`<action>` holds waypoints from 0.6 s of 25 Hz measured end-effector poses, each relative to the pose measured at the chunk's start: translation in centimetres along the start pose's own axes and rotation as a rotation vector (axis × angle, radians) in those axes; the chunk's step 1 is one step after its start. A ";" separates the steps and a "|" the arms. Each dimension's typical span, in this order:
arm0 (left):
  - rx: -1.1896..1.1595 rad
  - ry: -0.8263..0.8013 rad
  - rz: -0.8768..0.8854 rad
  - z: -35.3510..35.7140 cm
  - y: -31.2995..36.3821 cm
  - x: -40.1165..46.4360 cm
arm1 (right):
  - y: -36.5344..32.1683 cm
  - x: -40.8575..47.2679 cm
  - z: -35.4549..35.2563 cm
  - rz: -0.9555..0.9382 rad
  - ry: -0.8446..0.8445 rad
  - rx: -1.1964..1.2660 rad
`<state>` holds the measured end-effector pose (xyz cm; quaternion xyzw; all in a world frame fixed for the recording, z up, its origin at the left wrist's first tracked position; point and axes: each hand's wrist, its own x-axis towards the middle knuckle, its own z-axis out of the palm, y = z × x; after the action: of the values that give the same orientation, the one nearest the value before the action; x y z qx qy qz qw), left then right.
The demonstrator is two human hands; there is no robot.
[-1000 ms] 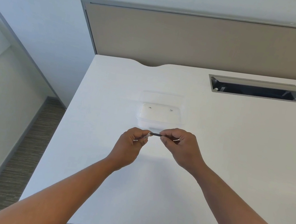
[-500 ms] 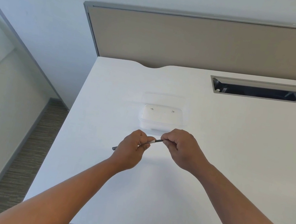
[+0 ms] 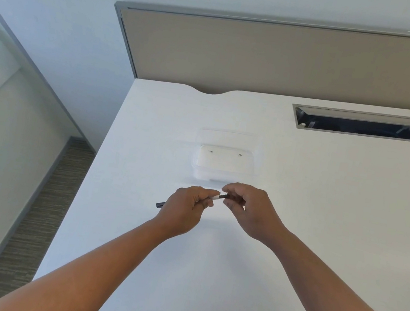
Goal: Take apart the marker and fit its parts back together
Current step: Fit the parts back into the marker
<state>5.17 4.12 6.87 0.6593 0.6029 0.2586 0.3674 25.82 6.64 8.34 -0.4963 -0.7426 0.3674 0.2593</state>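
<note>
My left hand is closed around a thin marker, held a little above the white desk. The marker's dark rear end sticks out to the left of my fist, and its white barrel shows between my two hands. My right hand pinches the dark front end of the marker between thumb and forefinger. Most of the barrel is hidden inside my left fist. I cannot tell whether the dark front piece is joined to the barrel or loose.
A clear plastic box stands on the white desk just beyond my hands. An open cable slot lies at the back right. A beige partition closes the desk's far edge. The desk's left edge drops to carpet.
The marker has slid leftward through my left fist, so its dark rear end now sticks out on the left. My right hand's fingers stay pinched on the front end.
</note>
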 end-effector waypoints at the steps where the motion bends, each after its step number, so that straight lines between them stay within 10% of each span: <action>1: -0.007 0.003 -0.006 -0.1 0.1 0.1 | 0.2 -0.1 0.1 0.003 0.020 0.020; 15: -0.013 -0.026 -0.025 -0.2 0.7 0.6 | 0.6 -0.2 0.8 0.058 0.046 0.122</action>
<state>5.48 4.76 7.48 0.6526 0.6045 0.2492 0.3829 25.66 6.33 7.38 -0.5090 -0.6980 0.4079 0.2956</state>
